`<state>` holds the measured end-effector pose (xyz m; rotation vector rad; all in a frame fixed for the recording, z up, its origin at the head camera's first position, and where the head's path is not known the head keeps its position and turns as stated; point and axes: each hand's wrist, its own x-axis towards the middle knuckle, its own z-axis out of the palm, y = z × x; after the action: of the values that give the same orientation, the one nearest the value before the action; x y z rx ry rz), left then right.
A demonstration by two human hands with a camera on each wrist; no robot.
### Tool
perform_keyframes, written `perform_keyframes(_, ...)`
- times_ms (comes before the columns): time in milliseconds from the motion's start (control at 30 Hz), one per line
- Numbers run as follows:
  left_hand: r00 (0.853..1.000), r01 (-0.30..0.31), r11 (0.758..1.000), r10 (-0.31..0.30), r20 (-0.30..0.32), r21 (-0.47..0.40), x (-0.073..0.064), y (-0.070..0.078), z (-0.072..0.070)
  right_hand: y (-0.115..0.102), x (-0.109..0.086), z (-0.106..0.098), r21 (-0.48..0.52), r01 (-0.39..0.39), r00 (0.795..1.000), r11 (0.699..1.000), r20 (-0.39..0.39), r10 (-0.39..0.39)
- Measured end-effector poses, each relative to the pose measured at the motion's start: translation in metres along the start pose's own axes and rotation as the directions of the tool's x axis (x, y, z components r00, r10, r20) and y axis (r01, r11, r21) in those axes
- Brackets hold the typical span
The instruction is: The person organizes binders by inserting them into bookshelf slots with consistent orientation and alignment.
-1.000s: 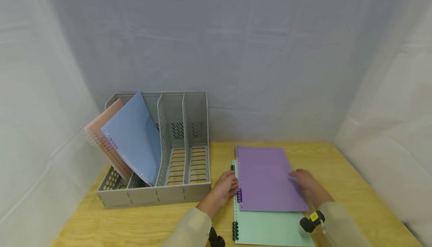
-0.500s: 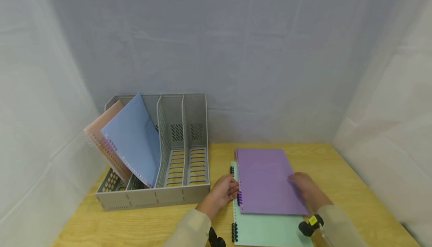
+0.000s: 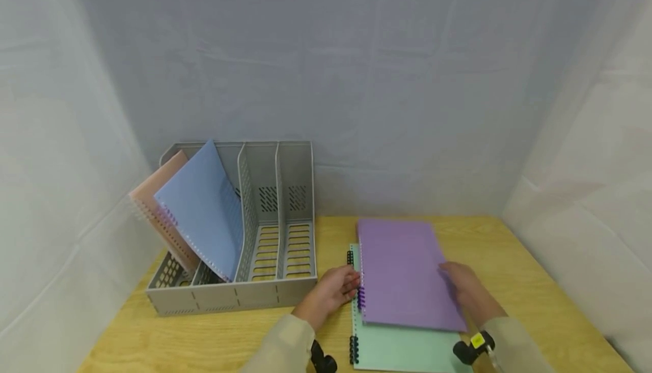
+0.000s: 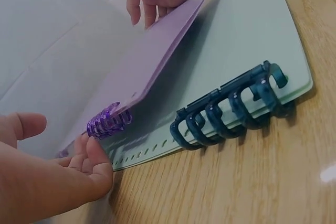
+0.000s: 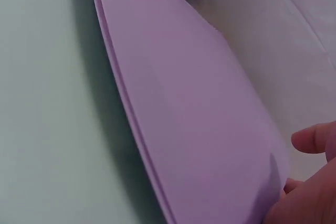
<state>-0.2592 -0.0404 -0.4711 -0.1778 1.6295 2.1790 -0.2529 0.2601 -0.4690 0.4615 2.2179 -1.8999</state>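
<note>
Where the bench runs off to the left, a grey rack stands near the white sheeting. Its leftmost slot has a peach notebook leaning left, and the next slot a blue notebook, also tilted left; slotted floor shows in the two slots after that.

Right of the rack comes the left hand, thumb held away, its loosely bent fingers touching the spine edge of the purple notebook just below the purple rings. This notebook lies over the green notebook, its near end raised with a shadowed gap beneath; whether its far end touches the green cover, I cannot tell. The green notebook rests on the bench, dark rings along its left edge.

At the purple notebook's right edge is the right hand, thumb spread off the cover, fingers against the edge and partly hidden behind it. Each wrist wears a small black camera, the right camera marked with a yellow square.
</note>
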Motion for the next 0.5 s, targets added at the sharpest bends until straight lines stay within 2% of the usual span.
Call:
perform_keyframes(233,1.0,-0.019,0.999,0.018,0.015,0.049,-0.001,0.002,-0.001,-0.006,-0.01,0.004,0.108,0.02,1.0,0.994,-0.021,-0.018)
perform_keyframes(500,0.994,-0.096,0.988,0.088,0.069,0.122,-0.006,0.004,0.002,-0.011,-0.019,0.014,0.209,0.059,0.998,0.976,-0.014,-0.057)
